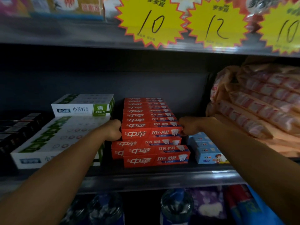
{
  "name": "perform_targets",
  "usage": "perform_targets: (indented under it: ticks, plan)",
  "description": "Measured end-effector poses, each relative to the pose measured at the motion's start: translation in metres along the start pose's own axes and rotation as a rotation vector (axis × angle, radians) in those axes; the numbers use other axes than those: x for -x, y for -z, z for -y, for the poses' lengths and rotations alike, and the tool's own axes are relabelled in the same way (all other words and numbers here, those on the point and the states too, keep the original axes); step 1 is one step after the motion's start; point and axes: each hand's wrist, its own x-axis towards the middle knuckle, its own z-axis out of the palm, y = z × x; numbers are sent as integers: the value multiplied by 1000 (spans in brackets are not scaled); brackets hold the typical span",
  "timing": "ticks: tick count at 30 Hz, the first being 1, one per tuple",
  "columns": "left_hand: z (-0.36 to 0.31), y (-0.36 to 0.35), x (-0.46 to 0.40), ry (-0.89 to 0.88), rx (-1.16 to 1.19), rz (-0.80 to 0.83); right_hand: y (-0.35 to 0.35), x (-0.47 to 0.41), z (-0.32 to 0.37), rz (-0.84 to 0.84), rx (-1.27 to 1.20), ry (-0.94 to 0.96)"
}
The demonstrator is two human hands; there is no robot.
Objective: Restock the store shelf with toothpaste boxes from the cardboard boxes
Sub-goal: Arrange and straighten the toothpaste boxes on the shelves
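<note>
A: Okay, quick pass. Both arms reach into the middle shelf (162, 176). The left hand (113, 129) is curled against the left end of a row of red toothpaste boxes (146, 117); the right hand (189, 126) is curled on the right end. Both clamp the row between them.

B: Where's the row sitting?

A: On top of more red boxes (155, 155) already lying at the shelf front, two layers by the look of it. The held row runs back into the shelf, front box facing out. I can't tell if it's fully resting or just above the lower layer.

B: Neighbours?

A: White and green boxes (68, 132) touching or just beside the left hand, small blue boxes (209, 151) low on the right, wrapped pink packs (256, 108) further right. Yellow price tags (151, 21) on the shelf above. Bottles (176, 207) on the shelf below, blurred.

B: Handling?

A: Thin card boxes, light I'd say, stiff along the length but easy to dent on the flat faces. Glossy print, so they slide on each other. A loose row like that holds only by end pressure; ease off and the middle ones could drop or fan out.

B: So grip where?

A: At the two end faces, as now, pressing inward evenly. Keep the row level and let it settle square on the layer below before letting go.

B: No cardboard boxes in view?

A: None visible.
</note>
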Motion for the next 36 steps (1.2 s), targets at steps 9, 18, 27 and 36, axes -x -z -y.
perform_targets:
  ticks: [9,18,27,36]
  plan:
    - [10,19,16,-8,-74,-19,14,32,1,-171,14,-58]
    - [2,19,45,-57,-39,-55,16,68,16,-240,-32,-51]
    - [0,4,63,-58,-138,-105,-9,81,42,-187,-32,34]
    - [-2,1,71,-25,-137,-194,-11,80,56,-186,-66,59]
